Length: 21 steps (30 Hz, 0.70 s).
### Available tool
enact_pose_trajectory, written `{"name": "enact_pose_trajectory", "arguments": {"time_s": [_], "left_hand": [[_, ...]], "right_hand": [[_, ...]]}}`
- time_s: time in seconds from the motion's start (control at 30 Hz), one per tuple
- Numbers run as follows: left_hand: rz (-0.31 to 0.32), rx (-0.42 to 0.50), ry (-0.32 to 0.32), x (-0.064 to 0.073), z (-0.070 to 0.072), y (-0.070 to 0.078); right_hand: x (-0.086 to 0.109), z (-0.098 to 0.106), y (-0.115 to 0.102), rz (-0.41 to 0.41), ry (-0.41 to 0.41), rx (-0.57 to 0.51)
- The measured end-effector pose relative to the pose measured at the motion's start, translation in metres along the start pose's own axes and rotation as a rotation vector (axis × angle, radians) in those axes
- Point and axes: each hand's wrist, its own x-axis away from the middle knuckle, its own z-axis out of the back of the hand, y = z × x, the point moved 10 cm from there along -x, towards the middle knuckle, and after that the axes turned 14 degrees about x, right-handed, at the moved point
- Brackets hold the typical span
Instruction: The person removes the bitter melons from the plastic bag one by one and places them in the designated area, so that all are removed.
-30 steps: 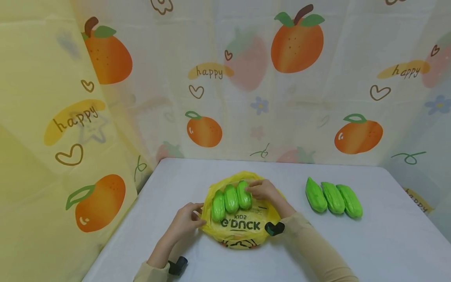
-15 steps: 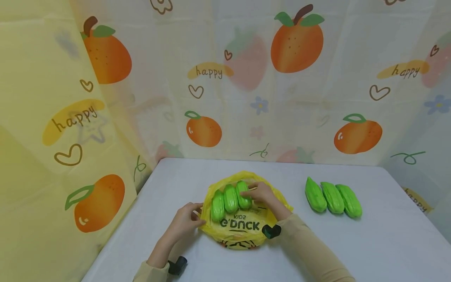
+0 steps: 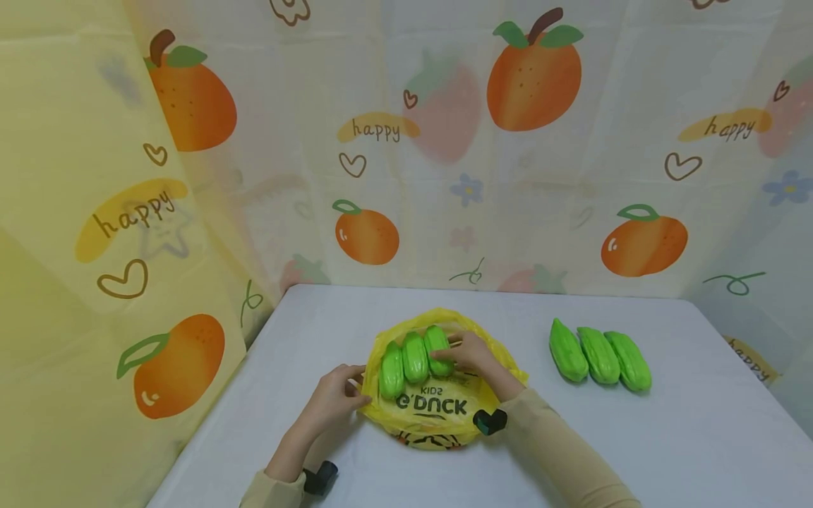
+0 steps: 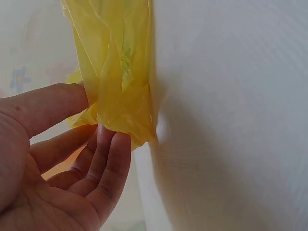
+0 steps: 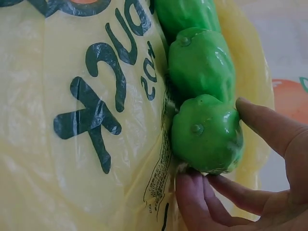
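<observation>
Inside a crumpled yellow plastic bag (image 3: pixel 406 418) with dark lettering, three bright green bitter melons (image 3: pixel 416 358) lie side by side. My left hand (image 3: pixel 332 396) holds the bag's left rim. In the left wrist view, the thumb is on one side of the yellow plastic (image 4: pixel 122 96) and the fingers are on the other. My right hand (image 3: pixel 471 354) reaches over the bag and grips the rightmost melon (image 5: pixel 204 132). The right wrist view has the thumb at that melon's one side and the fingertips at its opposite side.
Three more green bitter melons (image 3: pixel 598 355) lie in a row on the white table (image 3: pixel 673 437), right of the bag. A fruit-print curtain (image 3: pixel 444 212) hangs behind the table and along its left side.
My right hand has shifted slightly left and down, from the rightmost melon's outer edge to around it. The left hand stays at the bag's rim, and the melons barely move.
</observation>
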Motion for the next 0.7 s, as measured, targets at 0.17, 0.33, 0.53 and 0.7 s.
{"name": "enact_pose_trajectory", "arguments": {"time_s": [0.17,0.33,0.53,0.7], "left_hand": [[0.004,-0.008,0.003,0.0005,0.0005,0.0008],[0.001,-0.012,0.000,0.0004,0.0002,0.0028],[-0.008,-0.011,-0.001,0.0011,0.0001,0.0040],[-0.004,-0.016,0.001,0.0023,0.0006,0.0033]], "right_hand": [[0.0012,-0.0012,0.0012,0.006,-0.002,-0.071],[0.0027,-0.0005,0.0000,-0.002,-0.015,-0.090],[0.0037,0.0012,0.0011,-0.017,-0.020,-0.078],[0.0063,0.0019,0.0007,-0.006,-0.030,-0.087]]}}
